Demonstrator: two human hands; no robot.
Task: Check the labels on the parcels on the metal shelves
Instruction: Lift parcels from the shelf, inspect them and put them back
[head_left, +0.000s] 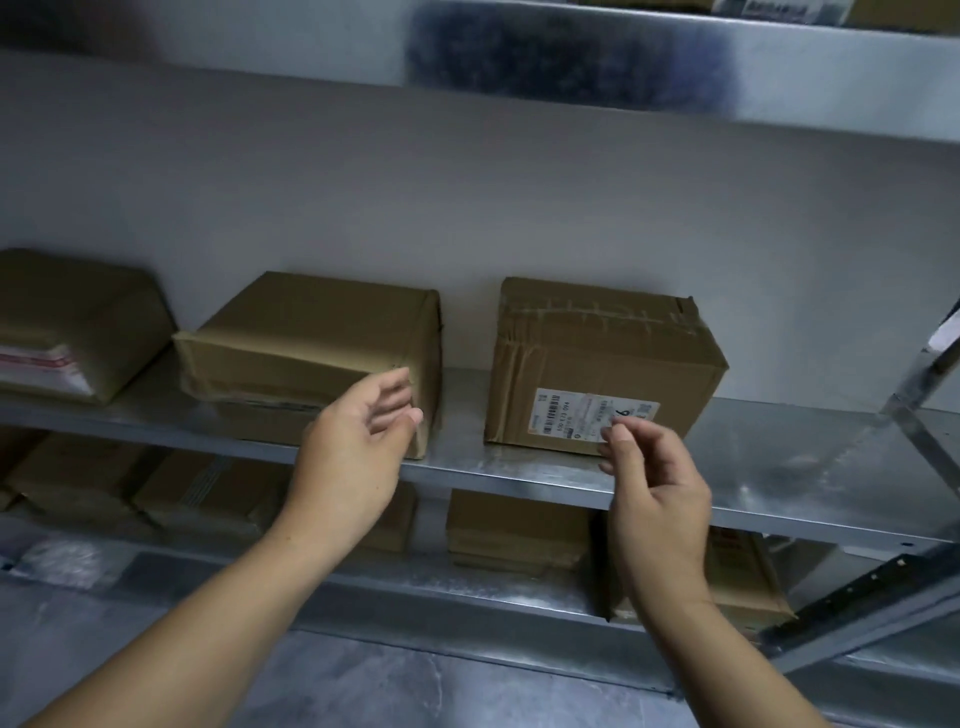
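Note:
Three brown cardboard parcels stand on a metal shelf (779, 457). The right parcel (602, 343) shows a white barcode label (576, 413) on its front face. The middle parcel (311, 332) shows no label on the sides I see. The left parcel (67, 312) has a white and red label at its lower front. My left hand (358, 447) hovers by the middle parcel's front right corner, fingers loosely bent, holding nothing. My right hand (654, 488) is raised just in front of the right parcel's label, fingers relaxed and empty.
A lower shelf (467, 587) holds several more brown parcels, partly hidden behind the shelf edge and my arms. An upper shelf (779, 78) runs overhead. A slotted metal upright (919, 410) stands at the right. A grey wall is behind the parcels.

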